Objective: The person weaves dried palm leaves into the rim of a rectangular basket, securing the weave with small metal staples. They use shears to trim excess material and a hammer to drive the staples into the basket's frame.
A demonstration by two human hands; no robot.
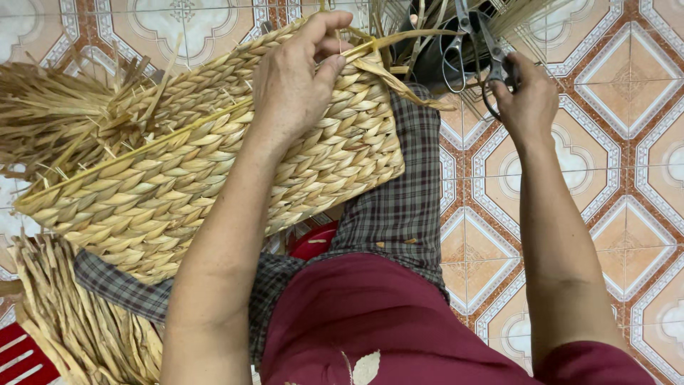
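Seemingly mid-weave. Person seated, woven basket (214, 164) lying on its side across the lap, over the checked trousers (402, 207); the thigh props it, so the open rim faces away toward the upper left and the worked edge sits within easy reach.

Left hand (296, 78) lies on top of the basket near its upper right corner. Its fingers (335, 28) are closed, thumb against forefinger, pinching a flat straw strand (399, 39) that runs off to the right. My reading: the pinch keeps the strand taut and the palm's weight stops the basket rolling off the knee.

Right hand (527, 100) is raised well apart from the basket, over the tiled floor (605, 164). Its fingers are curled shut through the loops of a pair of dark metal scissors (474, 50), blades pointing up and away. Blades look nearly closed, though the tips run out of view at the top edge. Holding them up beside the strand's free end suggests trimming position; judgement only.

Loose uncut straw ends (57, 107) bristle out of the basket's far edge at left. A bundle of dried straw (78, 321) lies on the floor at lower left, close to the left elbow, handy for feeding in. Something red (21, 360) shows at the bottom left corner; kind unclear. Dark round container (434, 57) at top centre, partly hidden behind the straw.
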